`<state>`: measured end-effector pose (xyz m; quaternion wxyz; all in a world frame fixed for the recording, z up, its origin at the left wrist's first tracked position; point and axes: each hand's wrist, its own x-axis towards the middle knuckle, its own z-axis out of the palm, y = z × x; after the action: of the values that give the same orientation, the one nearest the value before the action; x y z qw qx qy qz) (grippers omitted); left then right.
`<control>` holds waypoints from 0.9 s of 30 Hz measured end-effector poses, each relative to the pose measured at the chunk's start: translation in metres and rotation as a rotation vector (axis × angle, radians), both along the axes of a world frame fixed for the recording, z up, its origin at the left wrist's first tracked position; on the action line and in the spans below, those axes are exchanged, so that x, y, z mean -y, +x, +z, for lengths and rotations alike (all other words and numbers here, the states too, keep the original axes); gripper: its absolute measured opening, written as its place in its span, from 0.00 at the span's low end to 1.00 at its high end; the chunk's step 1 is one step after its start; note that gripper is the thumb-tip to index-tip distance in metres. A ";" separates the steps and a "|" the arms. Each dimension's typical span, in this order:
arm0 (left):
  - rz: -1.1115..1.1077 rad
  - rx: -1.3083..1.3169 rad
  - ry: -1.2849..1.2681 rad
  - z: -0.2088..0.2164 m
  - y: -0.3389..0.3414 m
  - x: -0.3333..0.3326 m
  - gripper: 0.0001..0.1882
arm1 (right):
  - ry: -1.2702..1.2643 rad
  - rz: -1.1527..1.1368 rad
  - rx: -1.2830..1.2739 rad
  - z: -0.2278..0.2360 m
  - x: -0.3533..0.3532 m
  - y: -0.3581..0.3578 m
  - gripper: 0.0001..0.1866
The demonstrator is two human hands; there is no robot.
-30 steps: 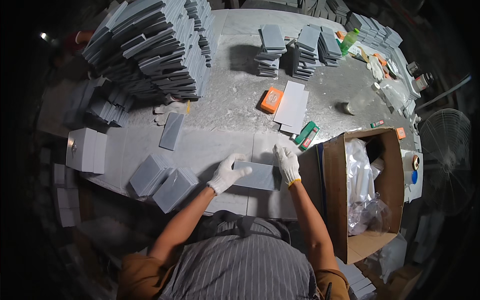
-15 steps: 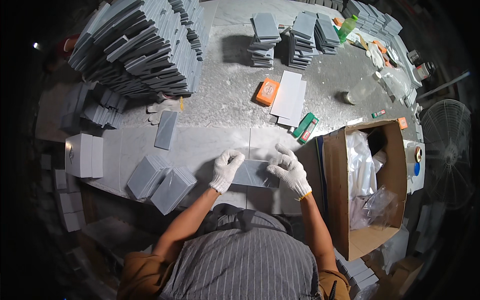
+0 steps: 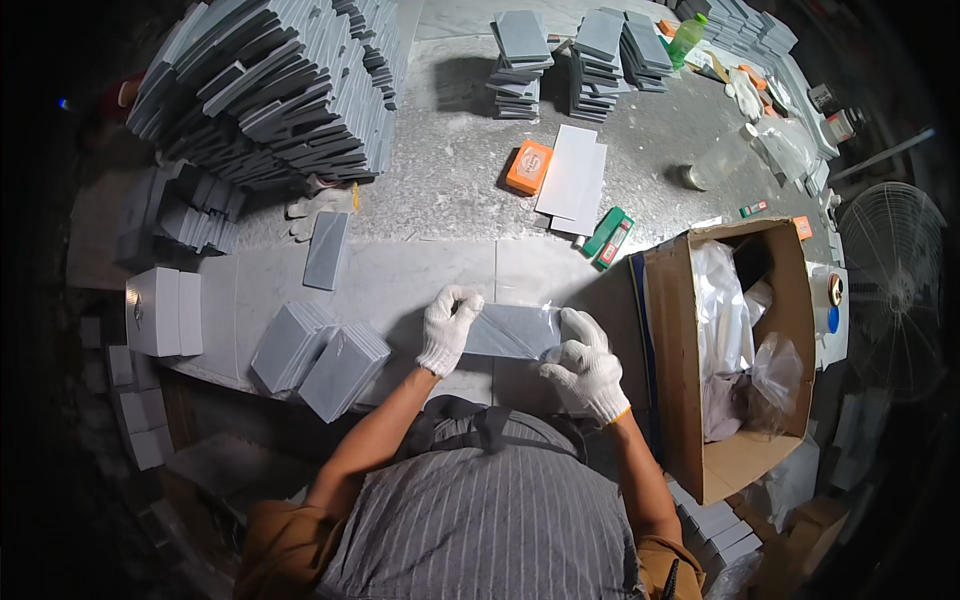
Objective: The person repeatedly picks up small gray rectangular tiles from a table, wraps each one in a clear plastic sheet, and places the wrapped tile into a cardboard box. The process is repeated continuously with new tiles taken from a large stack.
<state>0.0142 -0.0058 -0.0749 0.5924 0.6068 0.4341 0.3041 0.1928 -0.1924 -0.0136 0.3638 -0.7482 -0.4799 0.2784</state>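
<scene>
A flat grey stone tile with a glossy, creased film-like sheen lies crosswise over the pale slab in front of me. My left hand, in a white knit glove, pinches its left end between thumb and fingers. At the opposite end my gloved right hand has its fingers curled and gripping the edge. To the left, two leaning bundles of similar tiles rest near the slab's front edge. A single grey tile lies beyond them, against a loose white glove.
At my right stands an open cardboard box with clear plastic bags inside. Tall tile stacks rise at the far left. An orange box, white sheets and a green case lie ahead. White boxes stand left.
My right hand has come down from above the tile's right end, its fingers closing onto it. The left hand keeps its pinch. The whole view has shifted slightly.
</scene>
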 end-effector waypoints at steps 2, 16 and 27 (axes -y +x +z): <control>0.007 0.000 -0.017 -0.006 -0.002 -0.001 0.05 | -0.029 -0.075 -0.168 0.007 -0.001 -0.001 0.05; 0.015 0.078 -0.050 -0.011 -0.001 -0.004 0.04 | -0.098 -0.126 -0.695 -0.054 -0.012 0.018 0.31; 0.022 0.056 -0.172 0.004 0.000 -0.006 0.03 | -0.108 -0.259 -1.056 -0.045 -0.072 0.032 0.15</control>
<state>0.0138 -0.0003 -0.0707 0.6507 0.5401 0.4486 0.2891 0.2251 -0.1203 -0.0586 0.5476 -0.5771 -0.1210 0.5936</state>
